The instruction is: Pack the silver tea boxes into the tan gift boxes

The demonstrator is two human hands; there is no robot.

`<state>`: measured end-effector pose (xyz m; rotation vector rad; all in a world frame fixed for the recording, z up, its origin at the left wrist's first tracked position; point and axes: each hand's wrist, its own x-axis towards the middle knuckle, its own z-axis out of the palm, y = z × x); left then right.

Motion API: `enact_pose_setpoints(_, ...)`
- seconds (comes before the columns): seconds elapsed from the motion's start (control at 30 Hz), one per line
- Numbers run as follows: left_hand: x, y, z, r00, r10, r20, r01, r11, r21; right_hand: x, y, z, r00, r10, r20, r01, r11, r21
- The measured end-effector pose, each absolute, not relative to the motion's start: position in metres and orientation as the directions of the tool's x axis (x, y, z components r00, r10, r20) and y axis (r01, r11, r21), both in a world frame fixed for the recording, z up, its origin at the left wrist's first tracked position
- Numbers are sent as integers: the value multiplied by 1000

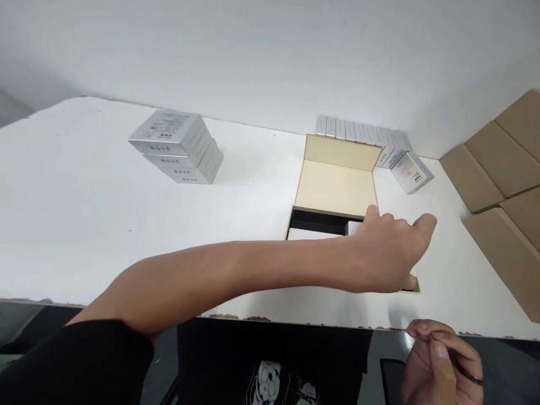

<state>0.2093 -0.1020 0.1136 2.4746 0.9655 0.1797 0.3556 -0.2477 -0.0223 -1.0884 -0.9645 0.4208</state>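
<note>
The open box (335, 188) lay partly beneath the left hand (388, 250), whose hidden grip could not be told, while at five o'clock the right hand (445, 363) curled its fingers together.

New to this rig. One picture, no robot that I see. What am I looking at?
Right, no machine: these are a person's bare hands, seen by a camera worn on the head, looking forward and down. The left hand reaches across an open box with a cream-lined lid; its grip is hidden. The right hand is at the near table edge, fingers curled; whether it holds anything is unclear. On the white table are a stack of silvery boxes, more in a row behind the lid, and brown cardboard at the right.
</note>
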Motion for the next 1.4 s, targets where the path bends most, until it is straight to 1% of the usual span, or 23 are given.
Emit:
enact_pose_setpoints(0.1, 225, -92, 105, 779, 609, -150, 599, -653, 464, 360, -245, -26, 522, 707, 478, 159, 470, -868)
enact_pose_setpoints(0.17, 221, -89, 103, 782, 599, -172, 601, -651, 464, 360, -244, -25, 514, 707, 486, 158, 479, -864)
enact_pose_setpoints(0.27, 196, -96, 108, 728, 678, -100, 621, -590, 517, 364, -245, -14, 496, 713, 496, 162, 485, -859)
enact_pose_setpoints(0.33, 171, -106, 113, 646, 763, -13, 644, -536, 547, 372, -244, 2, 425, 712, 559, 230, 513, -827)
enact_pose_setpoints(0.37, 158, -112, 115, 606, 795, 17, 657, -512, 553, 379, -242, 12, 338, 733, 591, 292, 516, -806)
enact_pose_setpoints(0.4, 146, -118, 116, 577, 816, 27, 672, -493, 552, 386, -238, 24, 212, 764, 609, 367, 516, -774)
enact_pose_setpoints(0.43, 135, -123, 116, 564, 826, 12, 691, -481, 539, 392, -231, 36, 52, 814, 578, 457, 495, -739)
enact_pose_setpoints(0.47, 126, -127, 115, 565, 825, -24, 717, -477, 509, 398, -221, 47, -110, 857, 503, 534, 478, -698)
enact_pose_setpoints(0.53, 113, -133, 111, 591, 795, -135, 763, -498, 412, 402, -196, 65, -361, 831, 423, 646, 550, -530)
enact_pose_setpoints(0.6, 109, -136, 107, 601, 766, -227, 789, -521, 327, 396, -165, 76, -572, 785, 237, 685, 617, -387)
enact_pose_setpoints(0.67, 110, -138, 104, 591, 761, -266, 802, -522, 289, 384, -139, 78, -681, 732, 33, 692, 658, -297)
enact_pose_setpoints(0.73, 113, -138, 103, 579, 766, -281, 812, -512, 280, 374, -121, 77, -725, 680, -109, 683, 688, -247)
enact_pose_setpoints(0.87, 114, -137, 101, 590, 762, -268, 805, -528, 271, 366, -112, 77, -751, 615, -241, 655, 741, -151)
enact_pose_setpoints(0.97, 112, -136, 98, 601, 761, -245, 794, -531, 297, 364, -112, 80, -754, 594, -279, 638, 764, -95)
enact_pose_setpoints(1.13, 108, -135, 96, 603, 755, -257, 788, -514, 337, 352, -106, 86, -773, 559, -300, 590, 807, -15)
enact_pose_setpoints(1.23, 108, -137, 92, 605, 759, -241, 781, -508, 363, 348, -102, 82, -802, 525, -286, 560, 827, -49)
enact_pose_setpoints(1.3, 107, -143, 86, 610, 771, -183, 768, -520, 373, 354, -103, 75, -824, 517, -234, 551, 826, -117)
enact_pose_setpoints(1.33, 105, -148, 82, 614, 781, -115, 756, -541, 368, 360, -104, 72, -829, 522, -199, 552, 820, -149)
enact_pose_setpoints(1.4, 98, -162, 73, 618, 780, 98, 710, -607, 357, 377, -107, 70, -830, 542, -131, 558, 807, -193)
